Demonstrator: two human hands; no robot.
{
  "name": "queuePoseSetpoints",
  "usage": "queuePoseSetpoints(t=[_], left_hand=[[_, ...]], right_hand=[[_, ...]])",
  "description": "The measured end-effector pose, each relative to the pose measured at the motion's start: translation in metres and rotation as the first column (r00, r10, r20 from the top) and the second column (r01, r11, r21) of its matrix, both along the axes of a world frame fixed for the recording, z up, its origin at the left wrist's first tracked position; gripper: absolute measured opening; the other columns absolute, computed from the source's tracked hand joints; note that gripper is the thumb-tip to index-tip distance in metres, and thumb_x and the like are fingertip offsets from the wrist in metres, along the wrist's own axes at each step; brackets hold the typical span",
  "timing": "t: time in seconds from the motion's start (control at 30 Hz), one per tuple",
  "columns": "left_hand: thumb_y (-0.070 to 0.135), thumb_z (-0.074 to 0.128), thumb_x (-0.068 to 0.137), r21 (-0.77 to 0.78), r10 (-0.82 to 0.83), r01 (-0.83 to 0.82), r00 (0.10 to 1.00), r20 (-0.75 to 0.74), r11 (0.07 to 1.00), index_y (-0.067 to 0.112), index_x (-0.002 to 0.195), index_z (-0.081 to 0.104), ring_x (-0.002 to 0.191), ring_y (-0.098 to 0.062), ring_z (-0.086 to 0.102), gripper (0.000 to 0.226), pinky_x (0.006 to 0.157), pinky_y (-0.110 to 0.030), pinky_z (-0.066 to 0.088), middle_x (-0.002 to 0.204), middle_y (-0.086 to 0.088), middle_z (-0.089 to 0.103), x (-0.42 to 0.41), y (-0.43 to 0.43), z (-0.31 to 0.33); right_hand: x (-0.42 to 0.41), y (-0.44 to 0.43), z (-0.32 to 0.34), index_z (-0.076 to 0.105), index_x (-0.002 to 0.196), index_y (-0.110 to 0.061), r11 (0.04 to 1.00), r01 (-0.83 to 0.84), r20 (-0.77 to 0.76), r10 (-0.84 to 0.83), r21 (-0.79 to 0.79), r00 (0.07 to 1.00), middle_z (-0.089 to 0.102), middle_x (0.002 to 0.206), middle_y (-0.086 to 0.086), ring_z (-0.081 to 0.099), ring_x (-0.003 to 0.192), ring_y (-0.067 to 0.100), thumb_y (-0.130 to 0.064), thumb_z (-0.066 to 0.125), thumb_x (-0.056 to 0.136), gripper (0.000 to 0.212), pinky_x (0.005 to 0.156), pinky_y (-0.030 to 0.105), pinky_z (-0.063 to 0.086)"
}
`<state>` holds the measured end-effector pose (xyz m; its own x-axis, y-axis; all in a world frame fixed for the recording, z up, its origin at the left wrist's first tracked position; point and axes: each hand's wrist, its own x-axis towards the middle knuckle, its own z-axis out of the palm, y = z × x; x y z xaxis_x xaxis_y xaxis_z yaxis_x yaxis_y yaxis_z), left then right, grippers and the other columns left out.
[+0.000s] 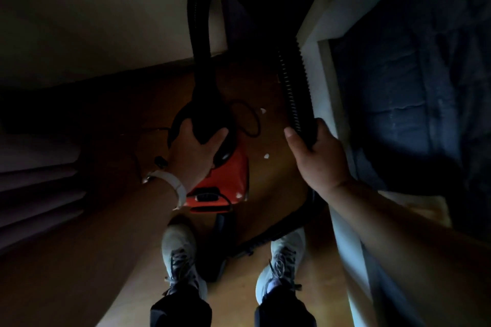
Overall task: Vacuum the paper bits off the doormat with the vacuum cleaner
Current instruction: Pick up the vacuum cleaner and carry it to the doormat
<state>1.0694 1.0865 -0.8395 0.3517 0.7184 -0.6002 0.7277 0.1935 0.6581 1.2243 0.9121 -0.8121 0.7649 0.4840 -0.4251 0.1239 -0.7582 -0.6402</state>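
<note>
A red and black vacuum cleaner [228,180] sits on the wooden floor in front of my feet. Its black ribbed hose [292,93] arches up from the body and comes back down on the right. My left hand [199,151] grips the hose where it joins the vacuum's black top. My right hand [316,151] is closed around the lower end of the hose. Small white paper bits [266,156] lie on the floor between my hands, another [263,110] farther off. No doormat is in view.
A bed with a dark blue blanket [414,87] and white frame [318,66] runs along the right. A wall [93,21] stands ahead on the left. The black power cord [247,119] loops on the floor. My two white sneakers [180,255] stand below.
</note>
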Motion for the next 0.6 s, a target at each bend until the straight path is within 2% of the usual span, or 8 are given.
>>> queuePoseSetpoints(t=[0.07, 0.13, 0.17, 0.23, 0.33, 0.5, 0.6], left_hand=[[0.055, 0.073, 0.078, 0.012, -0.01, 0.01, 1.0, 0.017, 1.0, 0.026, 0.123, 0.053, 0.098, -0.025, 0.068, 0.057, 0.085, -0.049, 0.057, 0.11, 0.004, 0.067, -0.007, -0.002, 0.025], [0.045, 0.072, 0.085, 0.032, -0.038, 0.038, 0.999, 0.01, 0.999, 0.022, 0.126, 0.055, 0.1, -0.02, 0.065, 0.049, 0.087, -0.04, 0.055, 0.112, 0.005, 0.066, -0.011, -0.003, 0.057], [0.043, 0.071, 0.087, 0.047, -0.047, 0.047, 0.999, 0.006, 0.998, 0.021, 0.126, 0.056, 0.101, -0.019, 0.064, 0.047, 0.088, -0.039, 0.054, 0.112, 0.004, 0.065, -0.009, -0.005, 0.076], [0.042, 0.071, 0.087, 0.06, -0.053, 0.052, 0.999, 0.011, 0.997, 0.021, 0.125, 0.057, 0.102, -0.018, 0.064, 0.045, 0.091, -0.041, 0.055, 0.109, 0.006, 0.065, -0.01, -0.004, 0.109], [0.043, 0.072, 0.086, 0.069, -0.076, 0.075, 0.997, 0.013, 0.995, 0.021, 0.125, 0.058, 0.105, -0.015, 0.063, 0.047, 0.095, -0.042, 0.054, 0.11, 0.007, 0.064, -0.01, -0.003, 0.157], [0.046, 0.072, 0.084, 0.09, -0.087, 0.082, 0.995, 0.056, 0.993, 0.027, 0.117, 0.059, 0.101, -0.02, 0.067, 0.04, 0.09, -0.046, 0.056, 0.108, 0.004, 0.069, -0.02, -0.002, 0.233], [0.053, 0.071, 0.081, 0.092, -0.079, 0.072, 0.994, 0.081, 0.993, 0.025, 0.117, 0.06, 0.096, -0.026, 0.069, 0.048, 0.086, -0.045, 0.057, 0.104, 0.002, 0.07, -0.025, -0.004, 0.277]], right_hand=[[-0.006, -0.004, 0.021, 0.052, 0.102, -0.027, 1.0, 0.002, -0.043, -0.004, -0.026, 0.999, 0.059, 0.061, -0.022, 0.059, 0.067, -0.014, -0.054, 0.057, 0.09, 0.03, 0.053, 0.006, 0.038], [-0.009, -0.007, 0.049, 0.05, 0.095, -0.032, 0.999, 0.026, -0.094, -0.028, -0.022, 0.995, 0.06, 0.059, -0.03, 0.055, 0.065, -0.021, -0.054, 0.057, 0.091, 0.023, 0.053, 0.008, 0.037], [-0.008, -0.008, 0.064, 0.051, 0.093, -0.033, 0.998, 0.058, -0.106, -0.058, -0.006, 0.993, 0.061, 0.063, -0.032, 0.057, 0.066, -0.017, -0.054, 0.058, 0.091, 0.022, 0.057, 0.013, 0.041], [-0.015, -0.006, 0.095, 0.055, 0.092, -0.033, 0.989, 0.146, -0.12, -0.141, 0.032, 0.983, 0.066, 0.067, -0.017, 0.063, 0.067, -0.003, -0.057, 0.059, 0.088, 0.024, 0.062, 0.023, 0.049], [-0.029, -0.002, 0.141, 0.056, 0.087, -0.03, 0.975, 0.214, -0.13, -0.206, 0.053, 0.97, 0.063, 0.07, -0.007, 0.064, 0.065, 0.008, -0.059, 0.059, 0.086, 0.03, 0.057, 0.026, 0.047], [-0.049, 0.003, 0.217, 0.054, 0.089, -0.032, 0.965, 0.252, -0.112, -0.244, 0.065, 0.963, 0.063, 0.073, -0.008, 0.061, 0.066, 0.002, -0.057, 0.06, 0.088, 0.025, 0.055, 0.021, 0.042], [-0.055, 0.004, 0.263, 0.058, 0.097, -0.031, 0.964, 0.248, -0.1, -0.239, 0.091, 0.966, 0.064, 0.074, -0.009, 0.061, 0.066, 0.001, -0.055, 0.06, 0.088, 0.026, 0.054, 0.021, 0.041]])
